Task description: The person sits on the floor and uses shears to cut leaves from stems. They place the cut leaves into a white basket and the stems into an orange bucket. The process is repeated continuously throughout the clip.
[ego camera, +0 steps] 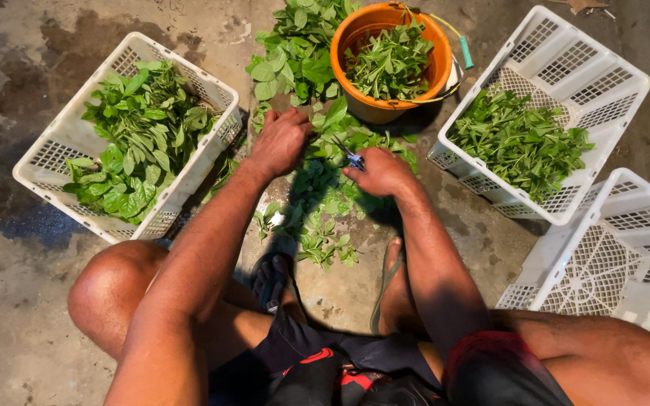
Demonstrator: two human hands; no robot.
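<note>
A pile of green leafy stems (325, 188) lies on the concrete floor between my feet and an orange bucket (385, 105). My left hand (280, 141) rests palm down on the pile, its fingers curled into the leaves. My right hand (380, 173) is closed around a small pair of blue-handled scissors (351, 156), whose blades point up and left over the leaves. The bucket holds cut greens.
A white plastic crate (54, 154) of broad leaves stands at the left. Another white crate (603, 98) with finer greens stands at the right, and an upturned white crate (618, 256) sits below it. More leaves (295, 45) lie left of the bucket. My sandalled feet are near the pile.
</note>
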